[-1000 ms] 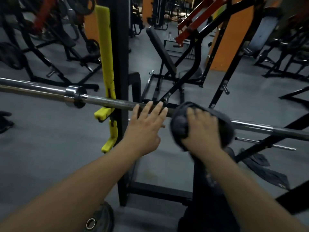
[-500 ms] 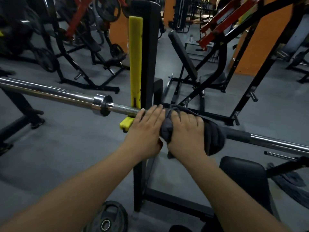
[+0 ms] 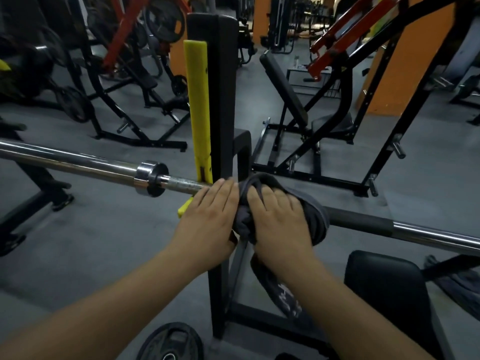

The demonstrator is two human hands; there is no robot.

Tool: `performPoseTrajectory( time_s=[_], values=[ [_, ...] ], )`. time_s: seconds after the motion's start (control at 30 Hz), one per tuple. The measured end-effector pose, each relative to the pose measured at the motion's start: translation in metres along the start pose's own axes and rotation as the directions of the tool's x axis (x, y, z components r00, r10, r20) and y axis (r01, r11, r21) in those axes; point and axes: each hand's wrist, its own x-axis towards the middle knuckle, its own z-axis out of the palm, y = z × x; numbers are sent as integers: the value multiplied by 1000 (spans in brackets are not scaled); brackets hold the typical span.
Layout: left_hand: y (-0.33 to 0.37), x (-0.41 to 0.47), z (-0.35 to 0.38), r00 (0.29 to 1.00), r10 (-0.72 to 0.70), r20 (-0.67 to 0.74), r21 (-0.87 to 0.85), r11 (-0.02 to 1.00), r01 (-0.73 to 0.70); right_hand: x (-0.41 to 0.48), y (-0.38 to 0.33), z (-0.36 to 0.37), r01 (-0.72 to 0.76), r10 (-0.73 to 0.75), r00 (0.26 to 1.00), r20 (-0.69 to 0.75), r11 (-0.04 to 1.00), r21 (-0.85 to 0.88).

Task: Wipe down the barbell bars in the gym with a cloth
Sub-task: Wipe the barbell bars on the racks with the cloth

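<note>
Our right grip (image 3: pixel 279 219), clenched on the cloth (image 3: pixel 315 222), had slid along the bar (image 3: pixel 428 233) to meet our flat, released left grip (image 3: pixel 209 219). We judged the stretch beyond that left grip unwiped.

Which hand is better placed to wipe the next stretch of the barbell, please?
Probably the right hand: it grips the grey cloth wrapped over the barbell, while the left hand rests bare and flat on the bar beside it.
</note>
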Motion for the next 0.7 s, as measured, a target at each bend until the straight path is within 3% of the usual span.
performPoseTrajectory(
  time_s=[0.17,0.23,0.3,0.33,0.37,0.4,0.43,0.47,0.5,0.57,0.63,0.7],
  values=[
    [-5,-6,0,999,17,32,-2,1000,-17,-7,27,-17,-71,78,994,81,995,-75],
    [-5,-8,-1,999,3,40,-3,1000,-3,22,22,-33,-42,60,966,250,996,-77],
    [-6,-7,-3,999,2,40,-1,1000,-2,63,26,-44,-38,-6,838,545,997,70],
    [-6,-7,-4,999,-1,33,4,1000,1,82,31,-53,-107,-41,702,711,981,162],
    [-6,-5,-6,999,-3,36,10,1000,2,97,36,-60,-194,-110,587,802,943,271],
    [-5,-3,-7,999,-2,49,17,1000,1,104,41,-63,-263,-182,519,835,896,358],
    [-4,-1,-9,998,-5,62,24,1000,4,104,45,-62,-282,-236,510,827,863,420],
    [-3,1,-10,997,-11,73,28,1000,9,96,46,-58,-249,-242,570,785,860,446],
    [-3,2,-11,997,-13,79,30,999,11,82,44,-48,-178,-192,686,702,891,417],
    [-4,4,-11,996,-1,94,37,999,-3,42,28,-23,36,-91,944,316,984,174],
    [-7,4,-11,992,28,120,46,998,-34,11,13,-2,77,-77,997,18,997,-20],
    [-13,3,-12,992,31,123,32,999,-36,10,2,5,65,-66,996,-64,998,-21]
  ],
)
